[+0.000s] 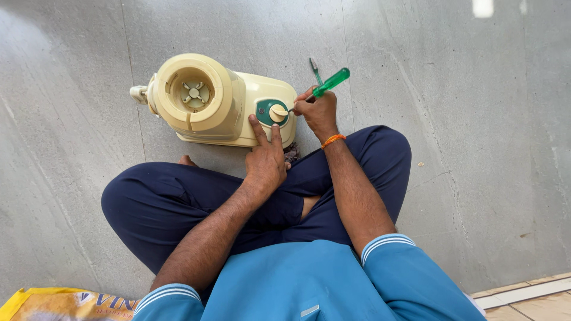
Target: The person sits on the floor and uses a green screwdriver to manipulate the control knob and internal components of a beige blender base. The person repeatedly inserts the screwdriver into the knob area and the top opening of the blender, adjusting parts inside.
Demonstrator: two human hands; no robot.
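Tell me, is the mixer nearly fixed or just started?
Looks just started. The cream mixer base lies on its side, unopened. The right hand holds a green-handled screwdriver at the knob; the left hand steadies the base. The knob remains attached. A second tool waits on the floor.

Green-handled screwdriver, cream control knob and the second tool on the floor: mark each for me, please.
green-handled screwdriver (331, 82), head view, on its translucent handle.
cream control knob (278, 112), head view, on the knob's round face.
second tool (314, 70), head view, on its dark green shaft lying on the floor.
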